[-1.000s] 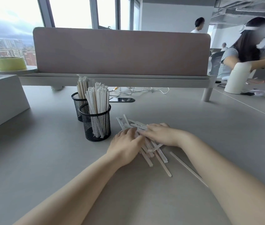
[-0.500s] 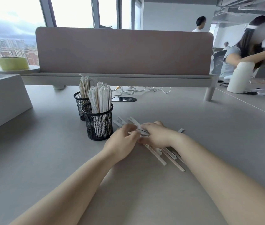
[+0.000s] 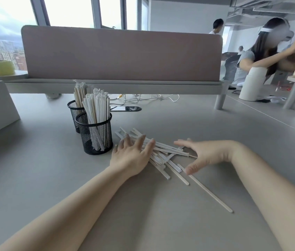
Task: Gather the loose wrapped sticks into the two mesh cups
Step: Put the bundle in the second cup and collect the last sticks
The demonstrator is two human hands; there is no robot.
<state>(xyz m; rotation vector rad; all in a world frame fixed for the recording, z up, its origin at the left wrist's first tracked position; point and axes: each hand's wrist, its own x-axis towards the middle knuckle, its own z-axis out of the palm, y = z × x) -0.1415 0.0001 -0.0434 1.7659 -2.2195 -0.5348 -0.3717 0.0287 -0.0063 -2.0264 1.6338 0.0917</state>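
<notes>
Wrapped sticks (image 3: 163,156) heaped mid-frame on worktop (image 3: 52,169), right of mesh cups (image 3: 96,134). Left hand (image 3: 130,158) flat atop, right hand (image 3: 202,154) spread, grasping nothing. Risk: outlying sticks missed, scattered by sweep.

Open-plan office, mauve fabric desk divider (image 3: 121,53), grey shared surface (image 3: 197,124), tall windows (image 3: 74,11) overlooking city, seated coworker (image 3: 262,57)

one head-worn wide-angle view looks forward and down, close over the desk (image 3: 161,223), facing the divider (image 3: 121,53).
</notes>
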